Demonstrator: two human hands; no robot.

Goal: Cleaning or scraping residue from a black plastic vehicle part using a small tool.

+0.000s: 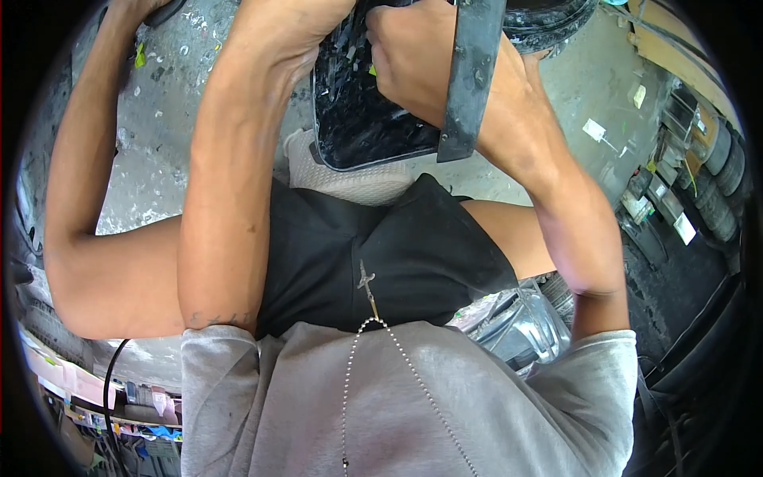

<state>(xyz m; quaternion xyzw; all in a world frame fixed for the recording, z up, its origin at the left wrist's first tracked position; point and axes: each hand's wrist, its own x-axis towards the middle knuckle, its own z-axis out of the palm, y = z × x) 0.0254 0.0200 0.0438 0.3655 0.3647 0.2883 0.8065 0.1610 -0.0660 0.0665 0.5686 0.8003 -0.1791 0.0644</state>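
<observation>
My left hand (324, 14) reaches to the top edge of the view beside a glossy, paint-flecked black part (346, 119), its fingers out of sight. My right hand (409, 60) is closed over that part, knuckles up; what its fingers hold is hidden. A dark grey metal strip (465, 111) with small holes crosses in front of my right wrist. Beneath the black part lies a whitish, textured pad (310, 167), touching my black shorts (358, 222).
The scuffed concrete floor (604, 87) surrounds my bent legs. A black round object (548, 24) sits at top right. Tyres and assorted parts (711, 151) line the right side. Cluttered shelving (143, 405) and a black cable (107, 389) show at lower left. A shiny plastic item (517, 326) lies behind me.
</observation>
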